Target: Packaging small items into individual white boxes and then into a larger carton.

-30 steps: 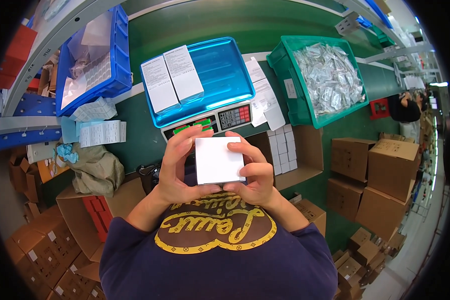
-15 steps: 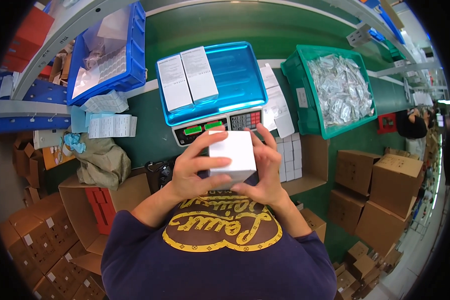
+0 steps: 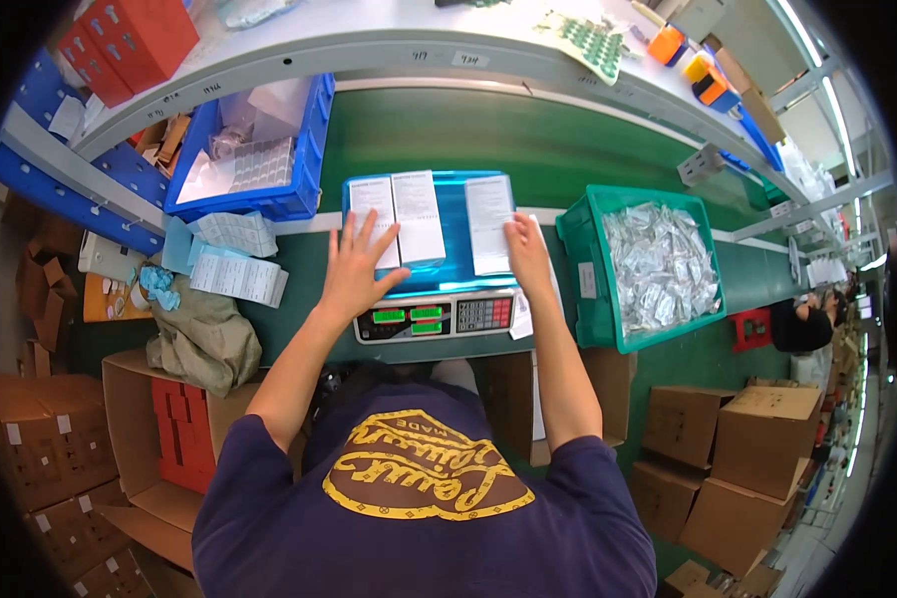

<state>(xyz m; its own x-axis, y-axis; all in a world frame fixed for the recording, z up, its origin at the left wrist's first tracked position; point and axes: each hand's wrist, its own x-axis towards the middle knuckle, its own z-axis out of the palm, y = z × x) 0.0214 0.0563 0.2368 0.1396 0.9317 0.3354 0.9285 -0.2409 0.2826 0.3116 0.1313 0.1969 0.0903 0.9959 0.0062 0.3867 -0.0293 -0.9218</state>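
A counting scale [image 3: 439, 317] with a shiny blue tray [image 3: 452, 289] stands on the bench before me. Two white boxes with fine print, a left one [image 3: 372, 195] and a middle one [image 3: 419, 214], lie side by side on the tray's left half. A third white box [image 3: 487, 224] is at the tray's right side. My left hand [image 3: 357, 267] has its fingers spread over the lower part of the left box. At the right edge of the third box, my right hand [image 3: 530, 251] has its fingers curled against it; the fingertips are partly hidden.
A green bin [image 3: 588, 234] full of small clear packets stands right of the scale. On the left are a blue crate [image 3: 314, 159], a stack of printed papers [image 3: 237, 276] and an olive cloth [image 3: 207, 334]. A shelf [image 3: 389, 62] crosses above. Cartons [image 3: 762, 439] are stacked at lower right.
Both hands have moved forward from my chest to the tray. The white box held between them is now at the tray's right side, and the left hand has opened over the left box.
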